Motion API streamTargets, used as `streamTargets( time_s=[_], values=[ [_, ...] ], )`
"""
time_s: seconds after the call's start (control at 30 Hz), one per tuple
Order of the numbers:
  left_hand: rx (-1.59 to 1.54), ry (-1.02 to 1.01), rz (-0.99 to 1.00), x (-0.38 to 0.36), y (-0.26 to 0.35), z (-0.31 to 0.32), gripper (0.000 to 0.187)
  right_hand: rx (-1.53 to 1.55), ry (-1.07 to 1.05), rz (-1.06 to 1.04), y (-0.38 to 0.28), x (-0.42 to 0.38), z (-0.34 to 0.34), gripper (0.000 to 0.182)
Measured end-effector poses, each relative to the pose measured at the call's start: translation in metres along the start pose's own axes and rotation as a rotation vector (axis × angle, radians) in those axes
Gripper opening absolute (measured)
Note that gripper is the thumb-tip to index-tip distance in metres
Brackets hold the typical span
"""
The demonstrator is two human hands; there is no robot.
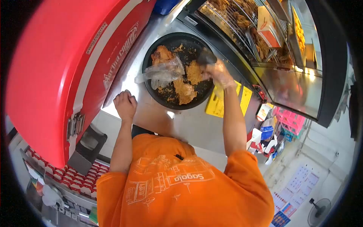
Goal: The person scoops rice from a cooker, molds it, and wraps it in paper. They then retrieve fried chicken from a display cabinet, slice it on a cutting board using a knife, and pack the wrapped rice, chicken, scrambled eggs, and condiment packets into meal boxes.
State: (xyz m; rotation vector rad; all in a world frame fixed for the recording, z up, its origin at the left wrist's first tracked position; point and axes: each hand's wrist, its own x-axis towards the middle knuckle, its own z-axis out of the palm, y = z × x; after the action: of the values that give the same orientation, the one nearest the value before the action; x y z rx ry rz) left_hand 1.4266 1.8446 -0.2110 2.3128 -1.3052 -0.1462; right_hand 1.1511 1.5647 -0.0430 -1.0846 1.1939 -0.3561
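My right hand (218, 74), in a clear plastic glove, is closed around a black pestle (207, 57), blurred by motion, over the right side of a round black mortar plate (172, 103). Pieces of fried chicken lie in the plate: one (162, 55) at the upper left, a crumbly one (194, 72) near my right hand, and another (185, 93) lower down. Crumbs are scattered around them. A crumpled clear plastic glove or bag (162, 72) lies across the plate's left side. My bare left hand (125, 104) rests with curled fingers near the steel counter's left edge, apart from the plate.
A yellow board (215, 105) sits on the steel counter (189, 126), under my right forearm. Beyond the plate stands a warming cabinet (287, 85) with fried food and a box (266, 28). A large red cabinet (56, 56) borders the left; packaging (264, 138) is piled at right.
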Motion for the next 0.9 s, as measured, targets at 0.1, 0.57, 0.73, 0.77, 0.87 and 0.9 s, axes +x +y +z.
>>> streamTargets(
  time_s=[0.1, 0.57, 0.73, 0.77, 0.87, 0.9],
  values=[
    [0.003, -0.007, 0.0, -0.002, -0.001, 0.001, 0.006, 0.106, 0.092, 0.078, 0.035, 0.06, -0.023, 0.032],
    [-0.003, 0.057, 0.118, -0.008, 0.005, 0.007, 0.012, -0.706, 0.562, -0.119, 0.092, 0.016, 0.067, 0.052],
    [-0.017, 0.058, 0.197, -0.011, -0.033, 0.024, 0.014, 0.237, 0.591, -0.236, 0.099, -0.109, -0.001, 0.045],
    [-0.063, 0.057, 0.209, -0.013, -0.044, 0.025, 0.016, 0.287, 0.652, -0.216, 0.116, -0.15, -0.023, 0.038],
    [-0.282, 0.126, -0.029, -0.052, -0.059, 0.007, 0.021, 0.32, 0.986, -0.275, 0.183, -0.29, -0.116, 0.04],
    [-0.198, 0.168, -0.096, -0.069, -0.071, 0.003, 0.023, 0.239, 1.131, -0.21, 0.2, -0.338, -0.149, 0.039]
  ],
)
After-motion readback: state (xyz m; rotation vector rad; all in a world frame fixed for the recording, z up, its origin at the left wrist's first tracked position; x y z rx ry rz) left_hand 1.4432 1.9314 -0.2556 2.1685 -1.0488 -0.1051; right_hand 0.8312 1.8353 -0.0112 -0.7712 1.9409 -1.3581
